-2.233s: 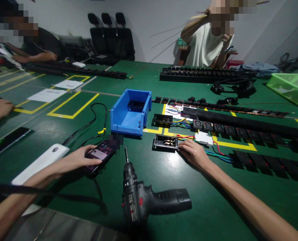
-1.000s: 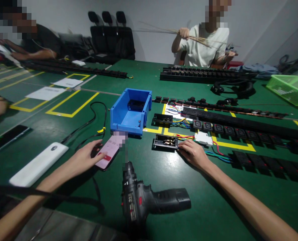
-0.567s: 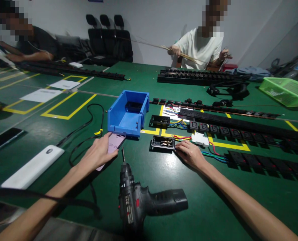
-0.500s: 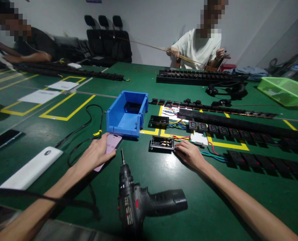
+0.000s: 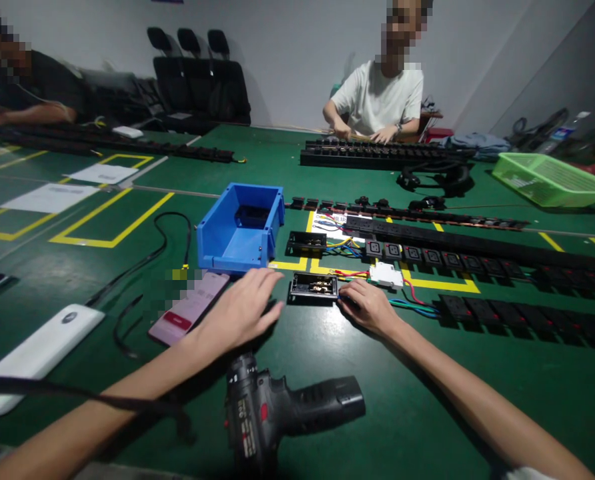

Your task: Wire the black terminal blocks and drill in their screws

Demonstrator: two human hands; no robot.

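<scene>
Black plastic housing (image 5: 313,287), open-topped w/ bright metal contacts (image 5: 322,287) inside, lay on the green worktop (image 5: 402,400) btwn the two hands, nearer the R hand. R hand (image 5: 370,305) was at its right end, fingers curled in close; whether they pinched the end or a wire couldn't be told. L hand (image 5: 242,307) hung over the worktop just behind the drill (image 5: 252,413), fingers loosely spread, thumb apart, nothing seen in it. Phone (image 5: 192,310) lay just beside the L forearm, screen up, near the blue bin (image 5: 237,230).

Blue & green wires (image 5: 412,305) ran from by the R hand to the black socket row (image 5: 477,317); white block (image 5: 386,275) sat just beyond.

Judging by looks, housing was light, stiff, prob. a bit slippery, w/ thin walls that could crack if squeezed hard. Best hold: outer long sides, low down, clear of the contacts. Wires looked bendy & springy, so any lift might tug or twist it. Drill looked far heavier; grip = its handle.
</scene>
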